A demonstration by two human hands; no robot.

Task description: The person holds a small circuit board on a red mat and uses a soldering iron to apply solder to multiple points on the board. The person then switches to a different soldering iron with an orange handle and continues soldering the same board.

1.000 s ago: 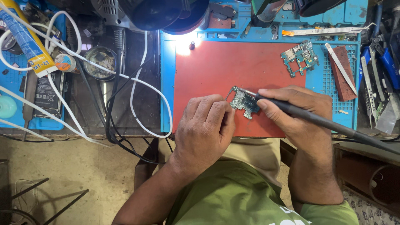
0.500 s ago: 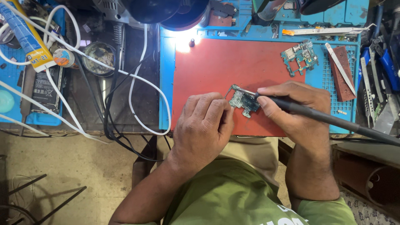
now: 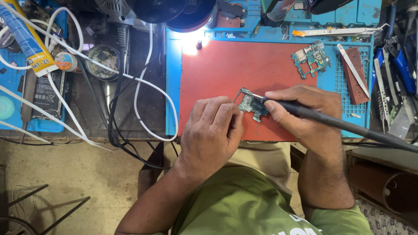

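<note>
Fingers of the left hand pin a small circuit board to the red mat on the worktop.
Right hand grips a soldering iron (tip at the board's upper edge); a slip could likely scorch nearby fingertips or shift the board.

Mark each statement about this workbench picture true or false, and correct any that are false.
1. The right hand holds a black-handled soldering iron. True.
2. The left hand rests beside a small circuit board on the red mat. True.
3. A second circuit board lies on the floor. False: it lies at the red mat's upper right edge.
4. The white cables lie right of the mat. False: they lie to its left.
5. The person wears a blue shirt. False: the shirt is green.
</note>
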